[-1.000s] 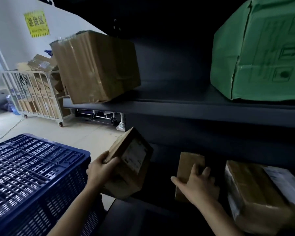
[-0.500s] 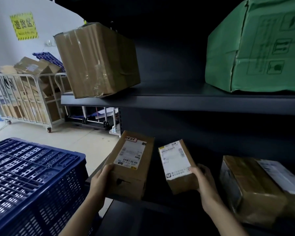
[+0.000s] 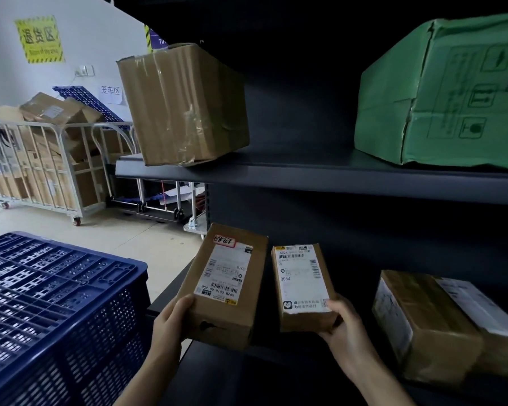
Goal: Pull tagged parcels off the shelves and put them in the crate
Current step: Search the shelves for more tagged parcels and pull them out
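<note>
I have the blue crate [image 3: 56, 303] low on my left, and all I can make out of it is blue lattice. Back by the wall a wire cage cart [image 3: 41, 177] is heaped with cardboard boxes. On the upper shelf [image 3: 305, 174] a green carton [image 3: 440, 92] sits to the right and a big taped brown box [image 3: 185, 104] sits to the left, its corner overhanging the shelf's front lip. On the lower shelf [image 3: 232, 376] a taped parcel [image 3: 428, 323] lies just right of my hands. My left hand [image 3: 170, 320] grips the larger labelled parcel [image 3: 226, 285] by its near left corner; my right hand [image 3: 346, 326] grips the smaller labelled parcel [image 3: 302, 285] from its near right end. Both are held side by side, labels up, apart, below the upper shelf. The crate's rim is just beside my left wrist; bare floor [image 3: 123, 238] lies between crate and cart.
</note>
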`<state>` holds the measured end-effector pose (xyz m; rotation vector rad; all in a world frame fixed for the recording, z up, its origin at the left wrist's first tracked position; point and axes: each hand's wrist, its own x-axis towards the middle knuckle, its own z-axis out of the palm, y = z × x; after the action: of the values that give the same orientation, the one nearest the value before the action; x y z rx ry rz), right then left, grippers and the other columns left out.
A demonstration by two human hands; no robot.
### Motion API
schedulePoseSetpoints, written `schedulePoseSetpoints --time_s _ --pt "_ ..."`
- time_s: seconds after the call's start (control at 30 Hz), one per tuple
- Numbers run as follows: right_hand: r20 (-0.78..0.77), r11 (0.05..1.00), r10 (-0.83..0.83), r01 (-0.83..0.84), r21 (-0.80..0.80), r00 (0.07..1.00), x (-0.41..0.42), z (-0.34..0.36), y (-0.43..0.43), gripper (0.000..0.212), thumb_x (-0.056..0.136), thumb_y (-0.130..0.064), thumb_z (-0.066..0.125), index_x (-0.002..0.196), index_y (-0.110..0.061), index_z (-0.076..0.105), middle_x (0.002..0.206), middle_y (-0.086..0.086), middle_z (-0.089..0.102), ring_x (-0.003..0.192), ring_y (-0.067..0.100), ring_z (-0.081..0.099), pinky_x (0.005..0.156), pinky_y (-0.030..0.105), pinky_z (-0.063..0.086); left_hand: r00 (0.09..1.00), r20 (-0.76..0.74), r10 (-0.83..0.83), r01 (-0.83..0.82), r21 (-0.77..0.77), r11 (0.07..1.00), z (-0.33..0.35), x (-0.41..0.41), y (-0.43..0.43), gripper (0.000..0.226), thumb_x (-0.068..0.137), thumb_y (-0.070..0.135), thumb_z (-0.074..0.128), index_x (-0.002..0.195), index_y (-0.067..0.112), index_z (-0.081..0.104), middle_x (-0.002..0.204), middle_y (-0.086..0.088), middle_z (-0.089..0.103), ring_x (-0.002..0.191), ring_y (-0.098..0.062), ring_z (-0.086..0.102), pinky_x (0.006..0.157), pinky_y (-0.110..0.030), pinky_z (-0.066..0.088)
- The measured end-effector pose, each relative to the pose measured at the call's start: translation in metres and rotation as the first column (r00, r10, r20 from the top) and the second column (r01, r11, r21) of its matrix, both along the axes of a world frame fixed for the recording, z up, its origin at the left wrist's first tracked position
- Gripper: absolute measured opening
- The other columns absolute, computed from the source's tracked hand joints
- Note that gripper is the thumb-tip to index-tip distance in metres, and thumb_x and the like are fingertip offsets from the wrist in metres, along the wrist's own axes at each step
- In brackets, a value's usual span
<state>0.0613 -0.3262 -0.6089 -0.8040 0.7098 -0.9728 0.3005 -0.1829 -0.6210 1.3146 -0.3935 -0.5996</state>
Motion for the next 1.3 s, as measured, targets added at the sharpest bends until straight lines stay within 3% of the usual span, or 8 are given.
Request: schedulePoseSetpoints --time_s 0.3,0.57,0.7,0.77,0.87,0.97,1.2,1.3 --pt "-0.26 0.997 -0.068 0.055 -0.057 0.963 -0.023 0.004 -0.028 0.026 0.088 -0.023 0.052 0.11 -0.012 0.061 0.103 0.012 0.069 0.095 0.022 0.063 0.071 0.035 0.05 1.0 -0.016 -0.019 0.019 0.02 1.0 0.001 0.007 0.003 0.013 0.085 0.023 0.061 0.081 0.015 0.071 0.088 -0.014 0.069 0.082 -0.029 0.061 0.067 -0.038 0.048" --pt "-0.664 0.977 -0.179 0.054 -0.204 0.726 -0.026 0.003 -0.023 0.043 0.094 -0.036 0.044 0.127 -0.011 0.051 0.126 0.012 0.055 0.114 0.03 0.051 0.092 0.036 0.04 0.999 -0.047 -0.02 0.022 0.045 0.999 0.006 0.003 0.008 0.014 0.086 0.027 0.059 0.088 0.015 0.067 0.086 -0.011 0.065 0.073 -0.024 0.057 0.057 -0.034 0.04" --pt "-0.747 0.792 -0.504 -0.112 -0.6 0.433 -0.024 0.022 -0.019 0.051 0.092 -0.036 0.049 0.138 -0.014 0.041 0.138 0.01 0.047 0.127 0.026 0.043 0.103 0.037 0.037 0.99 0.007 -0.144 0.142 0.094 0.985 0.02 0.014 0.016 0.026 0.085 0.027 0.059 0.098 0.006 0.065 0.088 -0.019 0.065 0.071 -0.029 0.058 0.056 -0.034 0.041" --pt "-0.66 0.648 -0.577 -0.223 -0.728 0.481 -0.013 0.044 -0.014 0.052 0.091 -0.038 0.052 0.137 -0.017 0.043 0.138 0.003 0.046 0.128 0.02 0.043 0.101 0.029 0.035 0.96 0.062 -0.275 0.265 0.129 0.956 0.034 0.023 0.023 0.04 0.079 0.031 0.063 0.106 0.001 0.062 0.092 -0.023 0.067 0.075 -0.033 0.062 0.058 -0.035 0.048" --pt "-0.704 0.604 -0.33 -0.432 -0.67 0.629 0.01 0.073 -0.007 0.056 0.085 -0.047 0.057 0.136 -0.026 0.043 0.14 -0.004 0.044 0.127 0.013 0.043 0.101 0.027 0.036 0.859 0.169 -0.484 0.454 0.187 0.871 0.067 0.037 0.031 0.068 0.054 0.044 0.071 0.102 -0.002 0.058 0.078 -0.016 0.069 0.063 -0.027 0.064 0.05 -0.031 0.05" --pt "-0.777 0.571 -0.079 -0.611 -0.548 0.624 0.024 0.095 -0.002 0.07 0.074 -0.056 0.066 0.136 -0.034 0.04 0.142 -0.007 0.038 0.129 0.013 0.039 0.104 0.033 0.036 0.712 0.276 -0.646 0.604 0.231 0.763 0.099 0.048 0.029 0.083 0.039 0.054 0.08 0.093 -0.005 0.06 0.072 -0.014 0.066 0.061 -0.025 0.063 0.052 -0.029 0.052" --pt "-0.925 0.334 0.347 -0.942 -0.031 0.153 0.044 0.116 0.011 0.063 0.072 -0.05 0.066 0.13 -0.034 0.046 0.129 -0.003 0.054 0.116 0.013 0.053 0.102 0.033 0.041 0.473 0.319 -0.821 0.708 0.417 0.57 0.122 0.023 0.001 0.059 0.052 0.035 0.064 0.095 -0.006 0.062 0.082 -0.016 0.064 0.07 -0.023 0.064 0.061 -0.024 0.051" --pt "-0.781 0.305 0.609 -0.95 0.069 0.139 0.04 0.103 0.012 0.051 0.07 -0.035 0.07 0.117 -0.038 0.052 0.106 -0.004 0.067 0.091 0.011 0.067 0.074 0.026 0.054 0.454 0.265 -0.851 0.745 0.412 0.525 0.119 0.009 -0.011 0.053 0.051 0.031 0.064 0.093 -0.002 0.062 0.073 -0.006 0.069 0.063 -0.015 0.066 0.057 -0.021 0.052"
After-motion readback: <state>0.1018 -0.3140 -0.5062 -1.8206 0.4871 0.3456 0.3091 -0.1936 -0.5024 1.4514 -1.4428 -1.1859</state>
